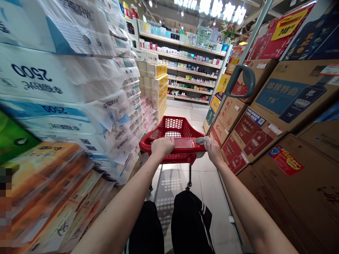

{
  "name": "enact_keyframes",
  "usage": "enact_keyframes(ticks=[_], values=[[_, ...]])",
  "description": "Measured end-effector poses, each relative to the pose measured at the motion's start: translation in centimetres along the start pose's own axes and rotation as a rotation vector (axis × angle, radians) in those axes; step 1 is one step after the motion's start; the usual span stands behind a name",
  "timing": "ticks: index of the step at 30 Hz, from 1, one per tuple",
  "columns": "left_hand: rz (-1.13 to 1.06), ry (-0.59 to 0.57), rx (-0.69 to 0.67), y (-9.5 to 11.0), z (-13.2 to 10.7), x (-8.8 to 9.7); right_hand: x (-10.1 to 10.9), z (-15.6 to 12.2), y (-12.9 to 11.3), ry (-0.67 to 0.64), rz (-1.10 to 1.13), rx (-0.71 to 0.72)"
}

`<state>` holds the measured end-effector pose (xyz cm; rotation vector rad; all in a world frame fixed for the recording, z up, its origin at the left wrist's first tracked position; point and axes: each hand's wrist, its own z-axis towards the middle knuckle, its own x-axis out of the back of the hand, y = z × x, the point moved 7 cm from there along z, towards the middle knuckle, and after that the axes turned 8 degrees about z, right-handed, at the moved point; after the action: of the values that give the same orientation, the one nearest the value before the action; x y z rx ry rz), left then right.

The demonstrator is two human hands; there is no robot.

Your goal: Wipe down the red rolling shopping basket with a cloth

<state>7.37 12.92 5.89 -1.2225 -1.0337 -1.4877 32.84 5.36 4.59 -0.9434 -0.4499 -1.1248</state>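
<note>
Red shopping cart [174, 122] is standing just in front of the person's dark-trousered legs [188, 222], on the tiled floor [212, 183]. The left hand [162, 146] is wrapping its closed grip around the cart's bar [183, 143], while the right hand [214, 151] is bending its grip around a grey piece [203, 140] at the bar's right end; I cannot tell whether it is also holding the leaning pole [255, 33]. Tall tissue packs [74, 91] are crowding the left side, and cartons [280, 95] are lining the right. If the hands are pushing unevenly, the cart could be scraping the packs and toppling them; if it is swinging right, the pole's loop handle [251, 78] could be catching the cartons. Farther away, filled shelves [169, 41] are facing the cart.
</note>
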Motion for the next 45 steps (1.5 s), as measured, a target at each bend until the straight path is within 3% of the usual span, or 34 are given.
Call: enact_keyframes(ticks=[4,8,12,16,21,24,27,30,32,40,45], values=[[-0.005,0.000,0.024,0.5,0.2,0.0,-1.1,2.3,-0.2,-0.173,-0.172,-0.185],[-0.016,-0.002,0.057,1.1,0.3,0.2,-1.6,2.9,-1.9,-0.178,-0.307,-0.234],[-0.042,0.005,0.077,1.6,0.3,0.3,-2.4,1.3,-4.7,-0.044,-0.194,-0.160],[-0.044,0.013,0.082,1.4,0.5,0.0,-2.1,-1.5,-6.1,0.142,0.001,0.033],[-0.030,0.004,0.083,1.0,0.6,-0.1,-0.5,-4.1,-4.8,0.024,0.061,0.313],[-0.033,0.001,0.060,1.6,0.5,-0.1,0.9,-4.1,-3.5,-0.016,0.009,0.292],[-0.025,0.006,0.045,2.5,0.5,-0.3,1.6,-2.6,-2.9,-0.019,-0.058,0.139],[-0.019,0.015,0.043,3.1,0.6,-0.5,0.8,-0.8,-3.3,-0.097,-0.120,-0.013],[-0.011,0.020,0.049,3.2,0.6,-0.6,0.0,-0.1,-4.2,-0.152,-0.118,-0.038],[0.017,0.012,0.089,3.4,0.3,-0.2,-1.8,-0.6,-7.4,-0.028,-0.003,0.096],[0.023,-0.002,0.068,3.6,0.4,-0.3,-1.4,-1.5,-7.6,-0.035,0.002,0.240]])
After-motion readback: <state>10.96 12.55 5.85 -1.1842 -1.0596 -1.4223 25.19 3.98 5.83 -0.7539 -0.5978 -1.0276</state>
